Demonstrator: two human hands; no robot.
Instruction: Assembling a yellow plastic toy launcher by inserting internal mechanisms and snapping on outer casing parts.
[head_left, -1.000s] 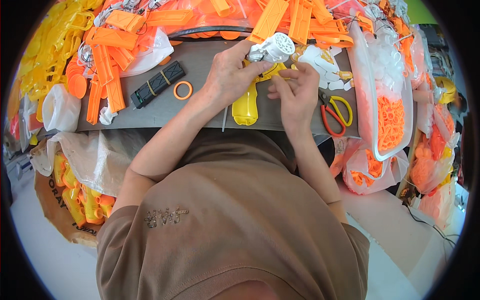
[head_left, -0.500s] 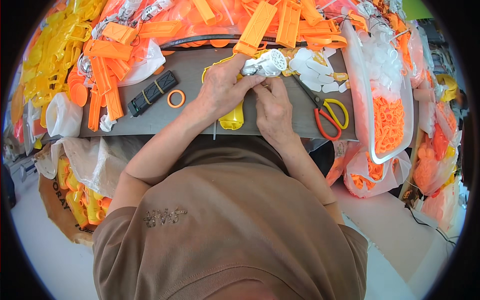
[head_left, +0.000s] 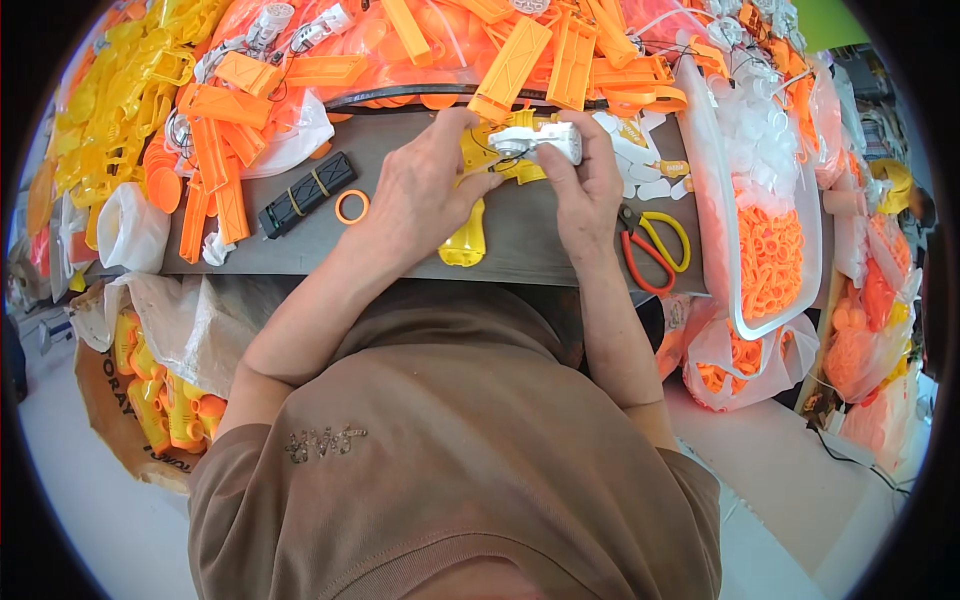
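Now the white part (head_left: 535, 143) has changed hands. Half a second ago the left hand (head_left: 415, 185) had it, with its round, holey face showing. Now the right hand (head_left: 590, 195) has it, and the part is turned so that face has gone out of sight. The right thumb and fingers are closed snugly on its fat round end, and its thin end pokes out toward the left fingers.

The left thumb and first finger are a little way apart, just beside that thin end. I can't tell if they pinch anything, and the other left fingers are hidden. So it looks like the right hand does the holding, and the left one may be free for small work.

Under the fingers lies the yellow shell (head_left: 464, 240), and more of it shows than before. I can't tell if the white part touches it. The orange ring (head_left: 352, 207) is left of the left fingers.
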